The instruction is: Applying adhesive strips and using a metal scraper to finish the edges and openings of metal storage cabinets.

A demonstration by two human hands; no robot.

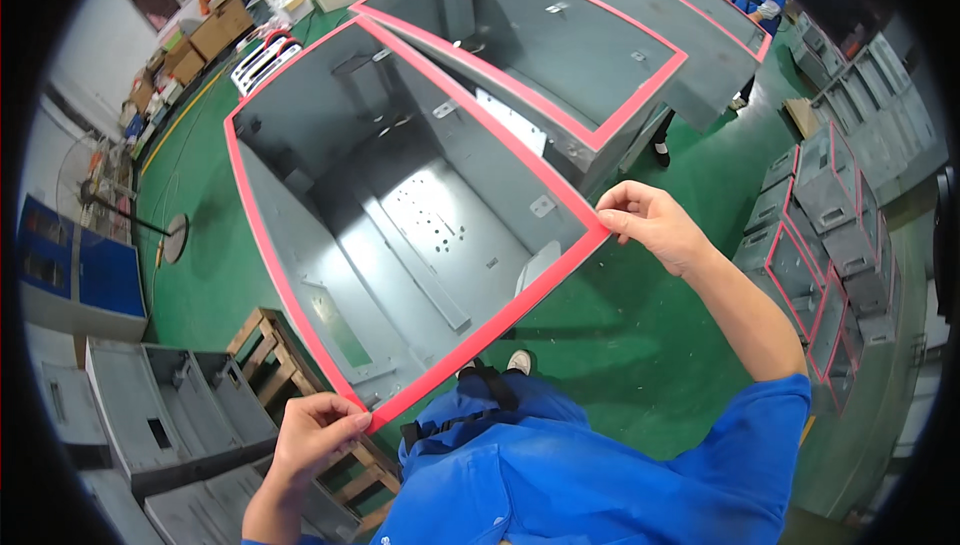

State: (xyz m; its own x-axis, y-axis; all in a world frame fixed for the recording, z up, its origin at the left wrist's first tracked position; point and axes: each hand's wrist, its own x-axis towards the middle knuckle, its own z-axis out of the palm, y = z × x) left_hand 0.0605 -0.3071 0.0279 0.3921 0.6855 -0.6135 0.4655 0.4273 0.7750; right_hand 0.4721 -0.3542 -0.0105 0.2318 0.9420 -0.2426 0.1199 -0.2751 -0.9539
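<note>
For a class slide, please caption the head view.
Left hand and right hand pinch corners of the red strip edging an open grey box.

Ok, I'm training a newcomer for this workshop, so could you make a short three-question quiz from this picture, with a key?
1. Multiple choice: where is the left hand on the red strip around the opening of the nearest grey cabinet?
a) Midway along the far edge
b) At the corner nearest the picture's lower edge
c) Midway along the right side

2. True or false: the right hand lies flat on the inner bottom of that cabinet.

3. Fill in: the workshop floor is ____ in colour.

Key: 1 b; 2 false, its fingers are at the strip's right-hand corner; 3 green.
</note>
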